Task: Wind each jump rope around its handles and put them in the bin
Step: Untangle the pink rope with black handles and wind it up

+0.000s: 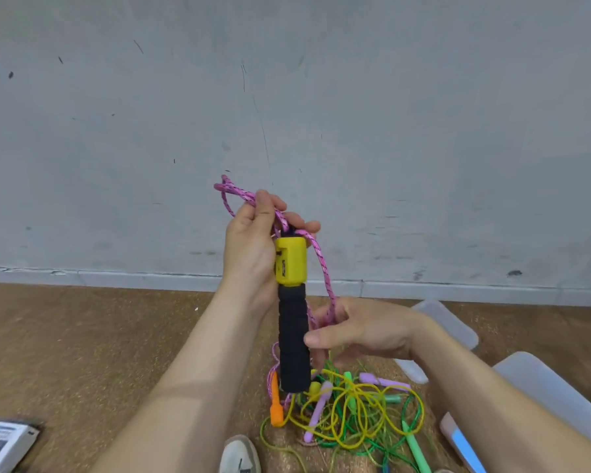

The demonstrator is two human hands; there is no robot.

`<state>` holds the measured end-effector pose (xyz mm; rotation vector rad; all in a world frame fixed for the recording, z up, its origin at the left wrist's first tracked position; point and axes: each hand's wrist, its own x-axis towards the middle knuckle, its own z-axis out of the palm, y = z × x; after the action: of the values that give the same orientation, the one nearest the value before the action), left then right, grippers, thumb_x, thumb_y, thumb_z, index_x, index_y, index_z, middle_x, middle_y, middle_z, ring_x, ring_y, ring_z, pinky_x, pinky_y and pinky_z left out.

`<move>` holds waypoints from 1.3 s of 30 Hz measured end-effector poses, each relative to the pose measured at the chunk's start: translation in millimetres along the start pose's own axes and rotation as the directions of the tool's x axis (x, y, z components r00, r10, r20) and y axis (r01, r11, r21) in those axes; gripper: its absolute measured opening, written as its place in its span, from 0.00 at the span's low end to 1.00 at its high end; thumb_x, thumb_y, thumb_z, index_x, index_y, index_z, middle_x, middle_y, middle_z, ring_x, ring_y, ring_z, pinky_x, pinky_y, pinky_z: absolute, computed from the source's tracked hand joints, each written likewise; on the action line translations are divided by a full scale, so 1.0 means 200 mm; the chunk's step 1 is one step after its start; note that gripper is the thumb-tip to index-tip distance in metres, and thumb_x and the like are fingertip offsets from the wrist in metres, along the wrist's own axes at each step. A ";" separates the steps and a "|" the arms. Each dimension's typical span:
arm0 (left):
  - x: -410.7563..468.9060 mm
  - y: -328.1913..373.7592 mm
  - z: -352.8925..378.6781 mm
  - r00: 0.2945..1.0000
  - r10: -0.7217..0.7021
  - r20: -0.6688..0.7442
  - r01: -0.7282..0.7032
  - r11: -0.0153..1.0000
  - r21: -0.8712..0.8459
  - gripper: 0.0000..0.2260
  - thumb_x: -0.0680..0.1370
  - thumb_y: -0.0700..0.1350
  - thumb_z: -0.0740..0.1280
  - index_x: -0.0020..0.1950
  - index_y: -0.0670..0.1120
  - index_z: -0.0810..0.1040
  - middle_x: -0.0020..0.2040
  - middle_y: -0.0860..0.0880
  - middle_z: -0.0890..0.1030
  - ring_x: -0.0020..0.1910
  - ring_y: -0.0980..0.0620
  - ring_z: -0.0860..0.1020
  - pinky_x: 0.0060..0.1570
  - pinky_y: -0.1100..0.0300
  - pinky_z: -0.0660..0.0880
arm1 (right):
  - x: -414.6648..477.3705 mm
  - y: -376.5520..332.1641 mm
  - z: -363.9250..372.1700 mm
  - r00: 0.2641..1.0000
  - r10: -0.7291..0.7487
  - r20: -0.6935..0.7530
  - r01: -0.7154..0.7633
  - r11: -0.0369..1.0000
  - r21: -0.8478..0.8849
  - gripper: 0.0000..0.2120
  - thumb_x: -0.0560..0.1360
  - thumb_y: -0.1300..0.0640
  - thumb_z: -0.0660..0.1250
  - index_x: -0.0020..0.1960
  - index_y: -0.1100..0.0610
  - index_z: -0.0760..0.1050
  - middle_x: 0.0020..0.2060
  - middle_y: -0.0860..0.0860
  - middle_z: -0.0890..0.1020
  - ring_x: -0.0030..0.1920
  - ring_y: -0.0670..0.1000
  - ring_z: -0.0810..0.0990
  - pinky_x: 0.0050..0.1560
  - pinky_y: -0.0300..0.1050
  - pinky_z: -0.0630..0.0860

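Left fingers (267, 206) pinch braided pink rope (316, 257) above ribbed foam handle (292, 339).

I hold the black foam handle with a yellow plastic block (292, 336) upright before me. My left hand (253, 254) grips its top from the left, with loops of the pink braided rope (321, 264) above, and my right hand (365, 331) meets its middle from the right, the rope running down through the fingers (325, 317). Below, on the brown cork floor (99, 336), lies a tangle of thin plastic jump ropes (352, 418); the clear plastic bin (543, 387) stands to its right, a white cardboard box (4, 445) far left.
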<state>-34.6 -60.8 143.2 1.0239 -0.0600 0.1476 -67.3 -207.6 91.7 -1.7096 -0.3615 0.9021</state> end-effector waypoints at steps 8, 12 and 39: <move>0.08 0.13 -0.20 0.993 0.120 0.017 -0.120 0.953 0.277 0.14 0.84 0.47 0.55 0.40 0.44 0.69 0.23 0.50 0.67 0.22 0.52 0.67 0.26 0.62 0.68 | -0.01 0.13 -0.19 0.895 0.011 -0.447 -0.191 0.913 -0.360 0.12 0.76 0.58 0.65 0.34 0.56 0.76 0.31 0.55 0.78 0.31 0.50 0.77 0.39 0.50 0.76; -0.01 0.02 -0.19 0.927 -0.220 0.304 -0.122 0.589 0.799 0.06 0.79 0.47 0.65 0.46 0.46 0.78 0.22 0.51 0.73 0.22 0.54 0.72 0.30 0.61 0.69 | -0.12 -0.12 -0.24 0.671 -0.095 -0.736 0.514 0.775 0.369 0.13 0.77 0.64 0.59 0.35 0.60 0.72 0.25 0.53 0.70 0.28 0.50 0.78 0.33 0.43 0.79; -0.04 -0.04 -0.19 0.784 -0.534 0.318 0.006 0.518 0.855 0.12 0.80 0.41 0.64 0.62 0.51 0.77 0.21 0.52 0.72 0.20 0.56 0.71 0.25 0.66 0.70 | -0.06 -0.29 -0.11 0.482 -0.369 -0.794 0.796 0.562 0.222 0.12 0.83 0.59 0.57 0.44 0.61 0.75 0.27 0.49 0.78 0.26 0.45 0.74 0.31 0.35 0.73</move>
<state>-41.0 -33.7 115.1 2.0132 -0.3843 -0.5110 -47.2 -210.6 151.5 -1.0534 -0.1516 -0.2217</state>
